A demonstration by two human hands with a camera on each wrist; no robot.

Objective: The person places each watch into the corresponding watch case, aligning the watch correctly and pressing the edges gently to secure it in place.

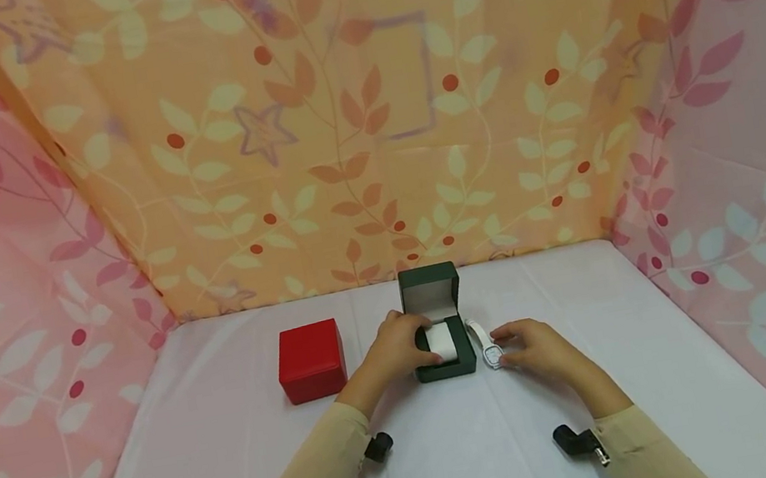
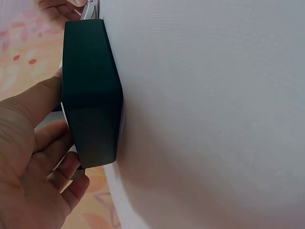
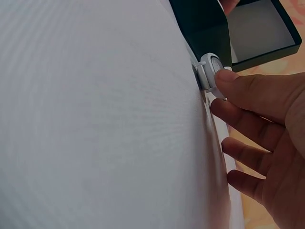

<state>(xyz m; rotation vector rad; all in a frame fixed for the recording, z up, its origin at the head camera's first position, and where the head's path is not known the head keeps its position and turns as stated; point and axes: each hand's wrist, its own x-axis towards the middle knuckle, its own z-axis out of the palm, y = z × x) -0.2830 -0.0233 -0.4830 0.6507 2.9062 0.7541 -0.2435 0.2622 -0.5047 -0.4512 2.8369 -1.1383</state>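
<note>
— What has your left grip got?

— My left hand (image 1: 395, 348) is curled round the near left side of the dark green watch box (image 1: 439, 329), thumb over the rim and fingers (image 2: 57, 143) against its outer wall. I judge that it is there to steady the box, since the box is light and its lid stands upright at the back.

— And the right?

— My right hand (image 1: 534, 346) rests on the bench (image 1: 236, 450) just right of the box, fingers loosely spread. The thumb tip (image 3: 228, 78) presses on the case of the white wristwatch (image 1: 486, 343), and I'm not clasping it. The watch lies flat with its strap running away from me, alongside the box's right wall and touching or nearly touching it.

— What's inside the box?

— A white cushion (image 1: 442, 342) sits in the base, partly under my left thumb. The lid's lining is pale grey and bare. The watch is outside, not on the cushion.

— Anything else out there?

— A red box (image 1: 309, 360), closed, stands well to the left of the green one, apart from both hands. I can't tell what it holds. Leaf-patterned cloth walls (image 1: 361, 107) surround the white bench on three sides.
</note>
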